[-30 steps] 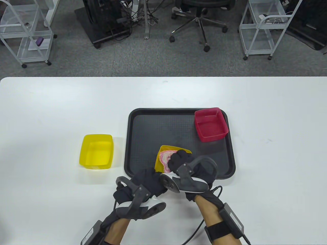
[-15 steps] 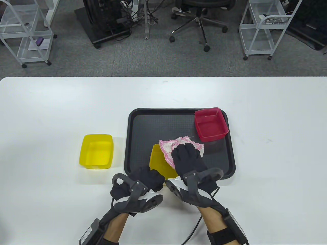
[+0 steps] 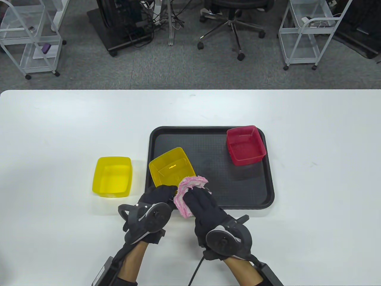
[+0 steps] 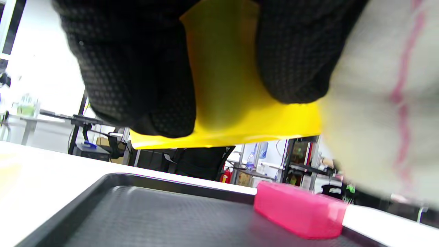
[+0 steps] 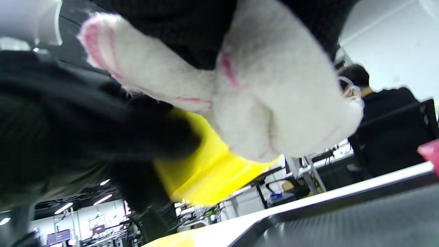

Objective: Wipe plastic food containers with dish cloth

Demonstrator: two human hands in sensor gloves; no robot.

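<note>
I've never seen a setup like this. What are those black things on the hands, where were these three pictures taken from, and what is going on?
No machine here: a person's two gloved hands, each with a motion tracker strapped on its back. One camera looks down at the table; one sits on each wrist, looking past the fingers. The left hand holds a yellow container tilted above the black tray. The right hand grips a pink cloth against it. A red container sits on the tray; another yellow one is on the table.

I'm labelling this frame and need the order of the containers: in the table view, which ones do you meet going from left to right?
Yellow container on the table → yellow container held over the tray → red container on the tray.
</note>
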